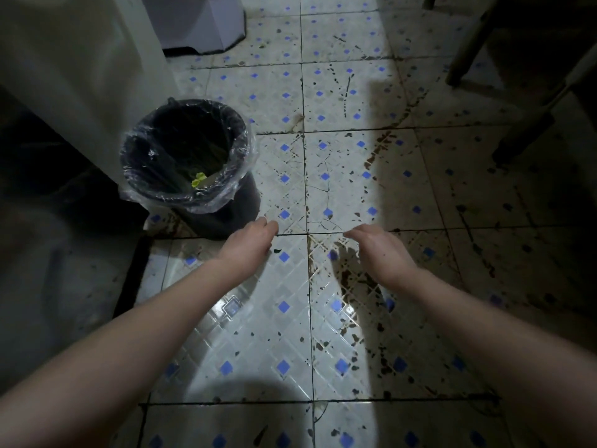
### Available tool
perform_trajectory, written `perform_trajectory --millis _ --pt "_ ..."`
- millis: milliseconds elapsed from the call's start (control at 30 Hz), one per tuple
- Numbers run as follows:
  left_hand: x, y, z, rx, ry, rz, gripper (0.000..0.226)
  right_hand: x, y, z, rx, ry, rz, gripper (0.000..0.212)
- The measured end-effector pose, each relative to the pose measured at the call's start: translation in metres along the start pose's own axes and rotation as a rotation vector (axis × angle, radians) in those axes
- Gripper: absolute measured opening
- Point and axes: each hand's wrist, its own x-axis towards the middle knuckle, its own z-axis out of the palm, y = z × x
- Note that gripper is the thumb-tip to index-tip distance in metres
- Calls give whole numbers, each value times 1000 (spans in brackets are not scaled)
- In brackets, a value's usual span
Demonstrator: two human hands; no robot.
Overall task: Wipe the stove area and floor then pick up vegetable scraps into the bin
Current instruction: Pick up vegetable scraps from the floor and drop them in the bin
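A black bin (pixel 189 156) lined with a clear plastic bag stands on the tiled floor (pixel 339 176) at the left. A small green vegetable scrap (pixel 197 180) lies inside it near the front rim. My left hand (pixel 248 242) hovers just below and right of the bin, fingers loosely curled, nothing visible in it. My right hand (pixel 378 245) is stretched out over the floor at the same height, fingers relaxed and pointing left, holding nothing. A tiny dark speck (pixel 276 251) lies on the tile beside my left hand.
The white tiles with blue diamonds carry dark stains and chips, heaviest at the right. A pale cabinet wall (pixel 97 76) rises at the left, a white pedestal (pixel 206 24) stands at the back, and dark furniture legs (pixel 471 50) occupy the upper right.
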Motion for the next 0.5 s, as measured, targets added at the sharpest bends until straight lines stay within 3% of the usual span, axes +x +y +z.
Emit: perform_trajectory --millis 133,233,500 --pt "9 -3 23 -10 -39 -8 24 -4 5 14 -35 -88 7 47" --pt "16 -2 35 23 -69 -9 24 -5 9 24 -27 -144 8 54" --pt "29 1 51 28 -149 -38 14 -1 23 41 6 -157 43 38"
